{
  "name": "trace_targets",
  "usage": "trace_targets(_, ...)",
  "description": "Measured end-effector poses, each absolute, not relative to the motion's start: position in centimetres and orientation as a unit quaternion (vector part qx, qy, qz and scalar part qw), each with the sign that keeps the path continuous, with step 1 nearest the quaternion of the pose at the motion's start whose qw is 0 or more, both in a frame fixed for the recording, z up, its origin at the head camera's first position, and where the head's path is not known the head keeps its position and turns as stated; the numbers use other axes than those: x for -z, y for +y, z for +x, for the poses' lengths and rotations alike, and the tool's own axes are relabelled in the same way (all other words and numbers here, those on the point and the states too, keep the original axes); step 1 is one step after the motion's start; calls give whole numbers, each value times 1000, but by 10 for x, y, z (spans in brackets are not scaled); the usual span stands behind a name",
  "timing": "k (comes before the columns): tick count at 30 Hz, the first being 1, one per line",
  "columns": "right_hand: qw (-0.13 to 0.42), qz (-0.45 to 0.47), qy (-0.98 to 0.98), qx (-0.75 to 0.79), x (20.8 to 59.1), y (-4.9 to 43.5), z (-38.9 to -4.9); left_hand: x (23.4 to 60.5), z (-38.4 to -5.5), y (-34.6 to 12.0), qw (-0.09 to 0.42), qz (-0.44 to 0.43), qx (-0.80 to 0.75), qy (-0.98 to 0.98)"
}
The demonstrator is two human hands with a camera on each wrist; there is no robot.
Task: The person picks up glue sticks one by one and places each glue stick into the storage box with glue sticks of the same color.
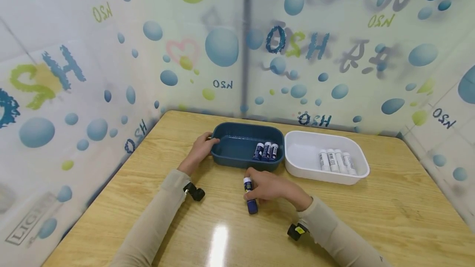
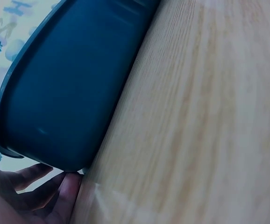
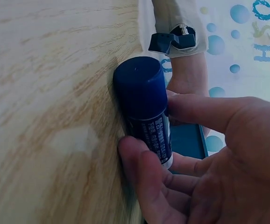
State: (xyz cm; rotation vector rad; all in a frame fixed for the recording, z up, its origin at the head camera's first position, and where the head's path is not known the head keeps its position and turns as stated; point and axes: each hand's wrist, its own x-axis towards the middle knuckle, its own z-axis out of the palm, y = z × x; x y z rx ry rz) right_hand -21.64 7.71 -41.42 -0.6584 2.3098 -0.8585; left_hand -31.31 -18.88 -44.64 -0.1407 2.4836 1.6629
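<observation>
A dark blue glue stick (image 1: 250, 199) with a white end lies between the thumb and fingers of my right hand (image 1: 269, 185), just in front of the blue tray. In the right wrist view the thumb is against the blue cap (image 3: 141, 88) and the fingertips (image 3: 134, 150) curl round the labelled barrel. My left hand (image 1: 200, 148) holds the left end of the blue tray (image 1: 231, 160), thumb at its rim and fingers along the outer end wall. Several similar blue glue sticks (image 1: 266, 151) sit in the tray's right part.
Touching the blue tray's right side stands a white tray (image 1: 302, 168) with several white glue sticks (image 1: 337, 161) in its right half. Both stand on a wooden table (image 1: 400, 217) near its back edge. A patterned curtain (image 1: 222, 94) closes off the back and sides.
</observation>
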Motion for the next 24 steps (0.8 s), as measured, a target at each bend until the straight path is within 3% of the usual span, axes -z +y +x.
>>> trace_targets(24, 303, -266, 850, 339, 416, 76, -216, 448, -316, -189, 78, -49, -560, 823)
